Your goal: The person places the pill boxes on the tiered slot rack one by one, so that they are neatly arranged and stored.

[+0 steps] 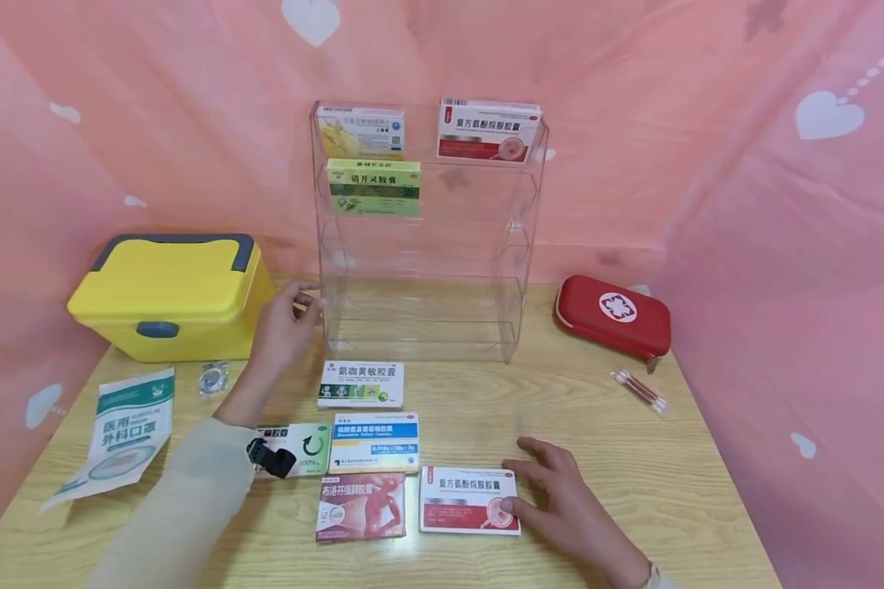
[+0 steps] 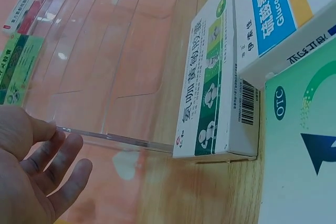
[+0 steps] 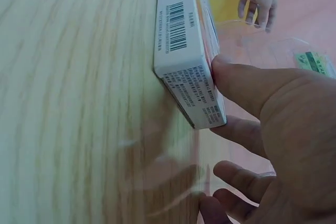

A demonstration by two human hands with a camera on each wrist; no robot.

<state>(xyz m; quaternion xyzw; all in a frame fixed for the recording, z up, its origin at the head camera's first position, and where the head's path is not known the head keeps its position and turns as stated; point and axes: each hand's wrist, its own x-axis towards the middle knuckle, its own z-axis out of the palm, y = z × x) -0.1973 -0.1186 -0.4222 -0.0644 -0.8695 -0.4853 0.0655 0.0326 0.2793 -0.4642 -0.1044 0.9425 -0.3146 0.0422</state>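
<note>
Wooden table [image 1: 633, 458]: right hand [image 1: 567, 499] flat on "复方氨酚烷胺胶囊" box [image 1: 470, 500]; left hand [image 1: 283, 327] relaxed against acrylic rack [image 1: 420, 270].

Pink heart-print curtain [image 1: 155, 98] (wooden table [image 1: 707, 491])

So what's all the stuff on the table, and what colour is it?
clear acrylic shelf rack: 1, see-through, back middle
medicine boxes on rack: 3, yellow, green, red-white
medicine boxes on table: 5, in front of rack; nearest right one is a red-white box
yellow plastic case: 1, left
red zip pouch: 1, right
white-green mask packet: 1, front left
wooden table: 1, light brown
left hand: touches rack's edge
right hand: thumb on red-white box
</note>
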